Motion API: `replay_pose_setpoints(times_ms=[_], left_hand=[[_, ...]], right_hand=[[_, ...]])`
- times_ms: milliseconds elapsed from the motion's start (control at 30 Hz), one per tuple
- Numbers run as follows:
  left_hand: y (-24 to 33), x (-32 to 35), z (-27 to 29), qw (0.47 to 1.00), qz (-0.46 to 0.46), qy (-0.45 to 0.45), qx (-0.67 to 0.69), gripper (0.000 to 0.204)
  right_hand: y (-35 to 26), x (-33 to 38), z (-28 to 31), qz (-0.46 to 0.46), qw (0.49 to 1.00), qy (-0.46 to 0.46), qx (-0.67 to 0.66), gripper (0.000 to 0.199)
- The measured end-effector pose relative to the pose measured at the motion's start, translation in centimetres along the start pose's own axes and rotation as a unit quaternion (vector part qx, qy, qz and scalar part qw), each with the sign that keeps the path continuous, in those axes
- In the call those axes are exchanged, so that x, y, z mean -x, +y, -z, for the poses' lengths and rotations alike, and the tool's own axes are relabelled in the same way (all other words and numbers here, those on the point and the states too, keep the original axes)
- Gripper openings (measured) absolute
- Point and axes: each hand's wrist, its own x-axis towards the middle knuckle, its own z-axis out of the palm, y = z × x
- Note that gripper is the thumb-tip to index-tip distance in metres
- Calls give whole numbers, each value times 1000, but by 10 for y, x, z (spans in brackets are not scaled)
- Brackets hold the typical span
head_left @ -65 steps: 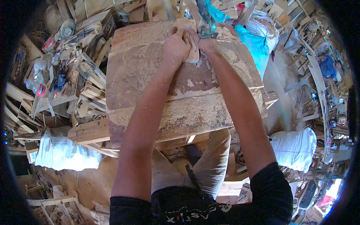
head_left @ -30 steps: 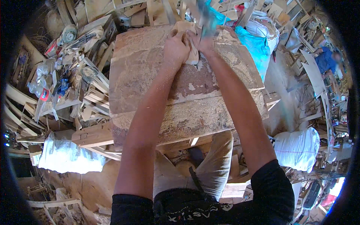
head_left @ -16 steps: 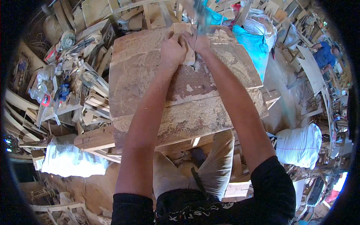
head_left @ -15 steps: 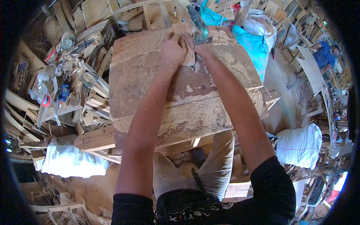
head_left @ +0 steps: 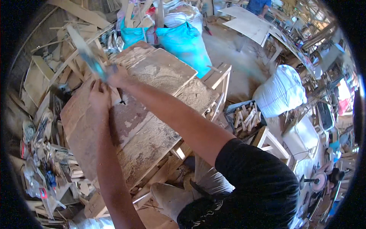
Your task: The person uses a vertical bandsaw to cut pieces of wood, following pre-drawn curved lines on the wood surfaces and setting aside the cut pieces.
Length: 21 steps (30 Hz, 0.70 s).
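Observation:
On a worn, sawdust-covered wooden bench top, my left hand presses a small pale wood piece near the far left edge, its fingers bent over it. My right hand is closed at the teal handle of what looks like a handsaw. Motion smears the tool, and its pale blade points up and away to the left, past the bench's edge. Both hands are close together, the right just beyond the left. My fingers hide part of the wood piece, and where the blade meets it cannot be made out.
Teal sacks stand beyond the bench, and a white sack sits to the right. A box of wood offcuts lies near it. Scrap wood and a plastic bottle crowd the left. Another person stands far off by a pale sheet.
The view has swung right, so the bench and my hands now appear farther left and turned. The teal-handled tool shows more of its blade, raised and blurred. My left hand stays on the wood.

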Motion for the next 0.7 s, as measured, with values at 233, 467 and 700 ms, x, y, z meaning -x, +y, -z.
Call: replay_pose_setpoints(times_ms=[233,467,700], left_hand=[[16,-2,-8,1000,-5,-3,-2,32],[-4,-3,2,999,-25,37,-11,25],[2,-7,-5,997,-20,77,-8,27]], right_hand=[[23,-1,-5,-7,980,68,-187,28],[-8,-11,8,31,997,-39,61,29],[10,-4,-5,5,990,139,10,32]])
